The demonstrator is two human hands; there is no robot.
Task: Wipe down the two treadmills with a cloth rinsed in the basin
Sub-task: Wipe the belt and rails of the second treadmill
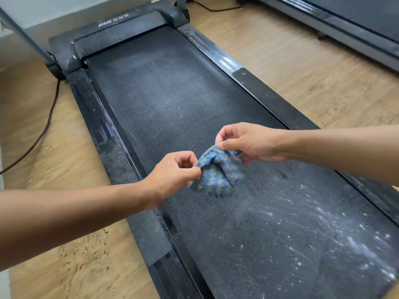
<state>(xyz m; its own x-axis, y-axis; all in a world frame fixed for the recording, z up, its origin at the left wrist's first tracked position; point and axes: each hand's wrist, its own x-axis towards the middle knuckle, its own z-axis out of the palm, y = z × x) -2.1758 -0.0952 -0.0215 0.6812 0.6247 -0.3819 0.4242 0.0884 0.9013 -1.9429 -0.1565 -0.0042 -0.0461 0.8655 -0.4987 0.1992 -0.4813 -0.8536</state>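
Observation:
A blue patterned cloth (218, 173) hangs bunched just above the dark belt of the near treadmill (172, 100). My left hand (174, 175) pinches the cloth's left edge between thumb and finger. My right hand (252, 142) pinches its upper right edge. The belt is dusty grey, with white specks toward the lower right. A second treadmill (354, 24) lies at the top right, only partly in view. No basin is in view.
Wooden floor (291, 67) separates the two treadmills. A black power cable (46, 124) trails over the floor at the left. A grey upright post (23, 33) rises from the near treadmill's front left corner. Another cable (216, 7) runs along the back wall.

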